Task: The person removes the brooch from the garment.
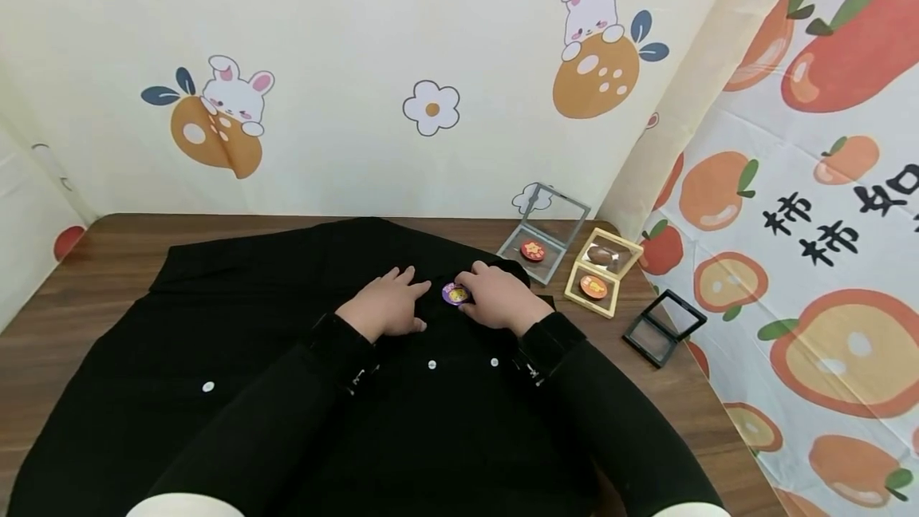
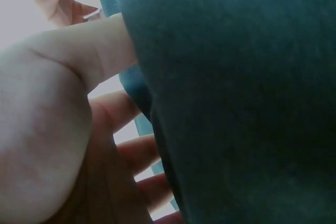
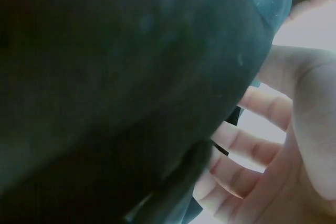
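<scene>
A black garment (image 1: 258, 317) with several white buttons lies spread over the table. My right hand (image 1: 502, 297) holds a small round purple badge (image 1: 455, 294) against the cloth, index finger at its upper right edge and thumb at its lower right. My left hand (image 1: 388, 305) rests on the garment to the left of the badge, its fingers extended and spread. In the left wrist view, dark cloth (image 2: 236, 98) covers most of the picture and hides the fingertips. Dark cloth (image 3: 115, 77) likewise hides much of the right wrist view.
To the right on the wooden table (image 1: 725, 453) stand a grey-framed case (image 1: 551, 250) holding a red badge (image 1: 533, 250), a yellow-framed case (image 1: 610, 305) holding an orange badge (image 1: 593, 287), and a black-framed case (image 1: 678, 333). A printed cloth wall (image 1: 359, 22) rises behind.
</scene>
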### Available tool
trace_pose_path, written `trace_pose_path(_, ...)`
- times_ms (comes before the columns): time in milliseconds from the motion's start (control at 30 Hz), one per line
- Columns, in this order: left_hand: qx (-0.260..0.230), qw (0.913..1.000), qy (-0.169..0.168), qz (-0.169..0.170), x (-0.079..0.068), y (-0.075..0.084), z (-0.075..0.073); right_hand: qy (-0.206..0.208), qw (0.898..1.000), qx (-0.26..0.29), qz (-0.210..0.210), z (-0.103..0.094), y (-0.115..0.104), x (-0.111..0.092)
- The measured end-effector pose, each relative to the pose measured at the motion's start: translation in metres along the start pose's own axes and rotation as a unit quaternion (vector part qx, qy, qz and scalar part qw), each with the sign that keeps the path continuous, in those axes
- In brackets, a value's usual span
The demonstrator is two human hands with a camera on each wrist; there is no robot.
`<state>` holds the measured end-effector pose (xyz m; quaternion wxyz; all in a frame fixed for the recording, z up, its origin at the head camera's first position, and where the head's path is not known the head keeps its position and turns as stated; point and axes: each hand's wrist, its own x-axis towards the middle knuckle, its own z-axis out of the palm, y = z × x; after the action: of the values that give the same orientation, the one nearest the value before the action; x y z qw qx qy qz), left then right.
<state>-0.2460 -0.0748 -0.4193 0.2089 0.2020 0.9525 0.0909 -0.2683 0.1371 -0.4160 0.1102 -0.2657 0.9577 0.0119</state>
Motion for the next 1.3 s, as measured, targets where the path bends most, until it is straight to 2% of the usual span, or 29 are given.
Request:
trace_pose_path(400, -0.002, 0.9999, -0.014, 0.005, 0.0012, 0.0005, -0.0014, -0.003, 1.0, 0.006, 0.005, 0.0023, 0.0012, -0.0015)
trace_pose_path(833, 0.001, 0.9998, -0.015, 0.01, 0.0041, 0.0013, 0.0005, 0.018, 0.999, 0.05, -0.011, 0.0033, 0.0043, -0.0074)
trace_pose_path(1300, 0.045, 0.9984, -0.005, 0.033, 0.0026, -0.0019, -0.0058, 0.043, 0.995, 0.087, -0.014, 0.005, 0.0057, 0.0019)
